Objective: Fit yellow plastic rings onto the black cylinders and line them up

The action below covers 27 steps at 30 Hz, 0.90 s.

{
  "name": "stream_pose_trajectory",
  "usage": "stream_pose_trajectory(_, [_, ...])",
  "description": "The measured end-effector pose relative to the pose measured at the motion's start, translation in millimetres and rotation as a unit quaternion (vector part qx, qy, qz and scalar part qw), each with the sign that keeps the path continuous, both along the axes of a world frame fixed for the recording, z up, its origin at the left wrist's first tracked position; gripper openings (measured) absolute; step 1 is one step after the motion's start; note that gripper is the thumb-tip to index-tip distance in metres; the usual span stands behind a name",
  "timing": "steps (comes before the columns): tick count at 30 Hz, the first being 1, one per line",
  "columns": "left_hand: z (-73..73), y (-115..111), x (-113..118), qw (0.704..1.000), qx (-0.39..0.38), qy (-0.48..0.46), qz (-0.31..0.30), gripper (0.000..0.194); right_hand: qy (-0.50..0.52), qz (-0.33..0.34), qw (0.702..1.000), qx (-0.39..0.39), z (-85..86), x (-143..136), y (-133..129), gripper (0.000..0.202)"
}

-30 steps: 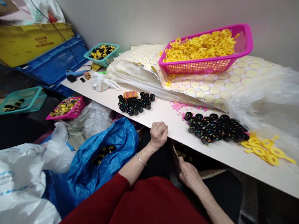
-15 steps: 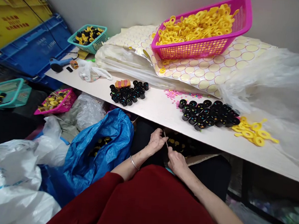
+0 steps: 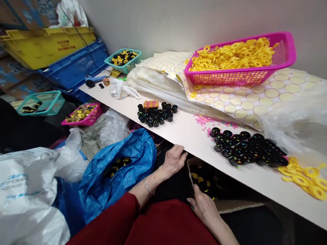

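Observation:
My left hand (image 3: 174, 160) is at the table's front edge, its fingers curled; what they hold, if anything, is hidden. Just to its right rises the near flap of a cardboard box (image 3: 189, 173), partly under the table. My right hand (image 3: 204, 204) grips this box at its rim, fingers out of sight behind the edge. Inside lie many black pieces with yellow discs (image 3: 201, 179). On the table above stand black cups (image 3: 245, 147) with coloured bits inside, beside loose yellow ring-shaped pieces with handles (image 3: 306, 177).
A pink basket (image 3: 239, 78) of yellow rings sits on a sheet of circles at the back. More black cups (image 3: 156, 115) and pink bits (image 3: 204, 121) lie on the table (image 3: 185, 133). A blue bag (image 3: 139, 150) and white bags (image 3: 16, 187) fill the left; a person in dark clothing sits beyond.
The view has tilted up and turned left. My hands have moved a little apart, the left one off the box flap, while my right hand stays at the box.

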<state>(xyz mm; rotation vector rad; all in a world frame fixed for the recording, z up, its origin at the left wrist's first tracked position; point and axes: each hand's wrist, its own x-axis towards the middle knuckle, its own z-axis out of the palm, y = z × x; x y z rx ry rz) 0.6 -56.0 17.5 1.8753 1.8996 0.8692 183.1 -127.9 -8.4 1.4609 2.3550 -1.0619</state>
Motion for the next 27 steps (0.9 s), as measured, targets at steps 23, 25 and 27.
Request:
stream_pose_trajectory(23, [44.0, 130.0, -53.8, 0.962, 0.055, 0.223, 0.146, 0.018, 0.061, -0.44, 0.769, 0.46, 38.7, 185.0, 83.7, 0.02])
stream_pose_trajectory(25, [43.2, 128.0, -52.1, 0.957, 0.053, 0.241, 0.152, 0.015, 0.059, -0.416, 0.772, 0.477, 30.6, 188.6, 87.7, 0.017])
stream_pose_trajectory(27, [39.9, 128.1, -53.3, 0.955, 0.046, 0.249, 0.154, 0.016, 0.061, -0.408, 0.76, 0.503, 16.7, 193.8, 92.0, 0.016])
